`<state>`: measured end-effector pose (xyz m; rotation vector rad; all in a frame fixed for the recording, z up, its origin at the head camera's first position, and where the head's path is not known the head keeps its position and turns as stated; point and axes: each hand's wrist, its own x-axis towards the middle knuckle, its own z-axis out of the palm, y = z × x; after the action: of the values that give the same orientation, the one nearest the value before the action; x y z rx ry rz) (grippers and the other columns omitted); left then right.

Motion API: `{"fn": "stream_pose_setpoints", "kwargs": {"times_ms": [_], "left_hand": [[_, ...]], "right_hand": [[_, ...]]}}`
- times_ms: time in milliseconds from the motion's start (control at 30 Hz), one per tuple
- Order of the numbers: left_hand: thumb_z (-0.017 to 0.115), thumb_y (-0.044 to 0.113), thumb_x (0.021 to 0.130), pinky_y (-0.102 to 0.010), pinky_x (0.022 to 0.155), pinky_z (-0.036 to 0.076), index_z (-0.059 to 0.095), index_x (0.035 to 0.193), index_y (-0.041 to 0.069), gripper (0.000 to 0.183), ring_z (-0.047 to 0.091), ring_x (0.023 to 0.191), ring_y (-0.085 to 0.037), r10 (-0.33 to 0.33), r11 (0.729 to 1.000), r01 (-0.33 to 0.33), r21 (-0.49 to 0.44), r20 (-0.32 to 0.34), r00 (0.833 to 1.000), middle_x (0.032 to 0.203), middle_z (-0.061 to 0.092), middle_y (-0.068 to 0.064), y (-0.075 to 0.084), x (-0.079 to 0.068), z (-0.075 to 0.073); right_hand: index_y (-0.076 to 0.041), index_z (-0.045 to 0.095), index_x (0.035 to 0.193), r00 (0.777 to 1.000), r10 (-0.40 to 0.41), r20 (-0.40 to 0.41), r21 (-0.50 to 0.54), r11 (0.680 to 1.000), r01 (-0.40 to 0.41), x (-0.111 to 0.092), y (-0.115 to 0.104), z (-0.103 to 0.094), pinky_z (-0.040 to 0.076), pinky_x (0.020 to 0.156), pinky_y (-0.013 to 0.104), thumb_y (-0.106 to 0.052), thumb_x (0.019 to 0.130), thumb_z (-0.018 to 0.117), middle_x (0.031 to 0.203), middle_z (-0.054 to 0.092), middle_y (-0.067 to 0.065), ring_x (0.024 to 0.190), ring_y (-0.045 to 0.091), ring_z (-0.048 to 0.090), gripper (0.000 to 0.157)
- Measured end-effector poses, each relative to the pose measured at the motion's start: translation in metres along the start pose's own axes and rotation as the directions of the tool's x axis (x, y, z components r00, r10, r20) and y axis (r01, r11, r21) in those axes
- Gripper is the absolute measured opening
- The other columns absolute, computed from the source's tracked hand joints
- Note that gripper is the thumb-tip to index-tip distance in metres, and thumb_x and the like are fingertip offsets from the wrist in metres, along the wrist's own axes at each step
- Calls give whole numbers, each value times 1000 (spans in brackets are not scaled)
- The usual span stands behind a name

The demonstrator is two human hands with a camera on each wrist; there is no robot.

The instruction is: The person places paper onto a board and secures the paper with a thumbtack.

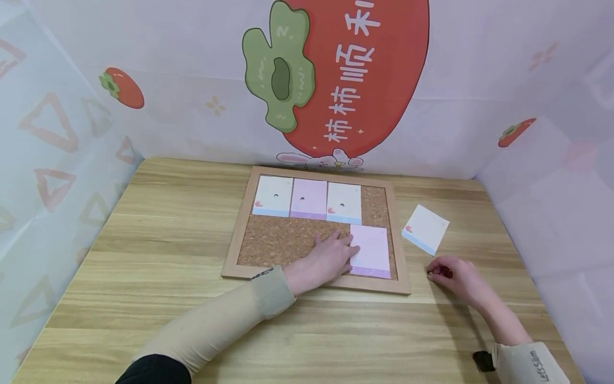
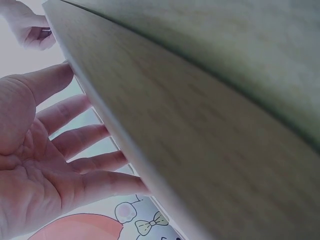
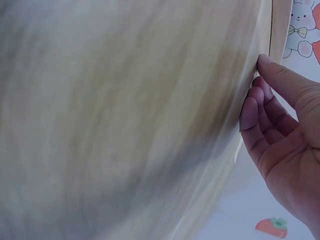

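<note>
head view: my left grip (image 1: 328, 258) is wide, its fingers spread over the cork board (image 1: 278, 240), with fingertips on the left edge of the lower purple card (image 1: 370, 248). that card lies at the board's lower right, inside the wooden frame (image 1: 400, 240). my right grip (image 1: 455, 274) is narrow, down by the counter (image 1: 144, 240) to the right of the board, pinching a tiny shiny bit (image 1: 429, 273) too small to name. just beyond it a loose white card (image 1: 427, 229) lies tilted on the counter, beside the frame. along the board's top row sit a white card (image 1: 267, 194), an upper purple card (image 1: 314, 208) and another white card (image 1: 342, 213), side by side, each with a small pin (image 1: 275, 196) in it.
</note>
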<state>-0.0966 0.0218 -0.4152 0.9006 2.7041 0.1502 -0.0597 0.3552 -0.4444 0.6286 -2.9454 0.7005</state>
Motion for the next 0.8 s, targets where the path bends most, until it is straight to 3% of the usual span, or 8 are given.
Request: {"fn": "stream_pose_setpoints", "kwargs": {"times_ms": [567, 800], "left_hand": [[61, 35, 99, -67, 105, 43, 53, 145, 28, 48, 37, 148, -35, -1, 1000, 1, 7, -4, 1000, 159, 42, -2, 1, -1, -1], [60, 36, 100, -68, 106, 42, 52, 146, 28, 48, 36, 149, -34, 5, 1000, -5, 0, -9, 1000, 159, 42, -2, 0, -3, -1]], "right_hand": [[-17, 70, 81, 1000, 1, 26, -74, 997, 1, 1, -1, 0, 52, 64, 25, 1, 77, 80, 82, 70, -6, 75, -5, 55, 21], [-16, 67, 80, 998, -47, -32, -86, 995, 44, 1, -2, 1, 50, 61, 24, 3, 77, 80, 81, 68, -7, 73, -6, 53, 24]]}}
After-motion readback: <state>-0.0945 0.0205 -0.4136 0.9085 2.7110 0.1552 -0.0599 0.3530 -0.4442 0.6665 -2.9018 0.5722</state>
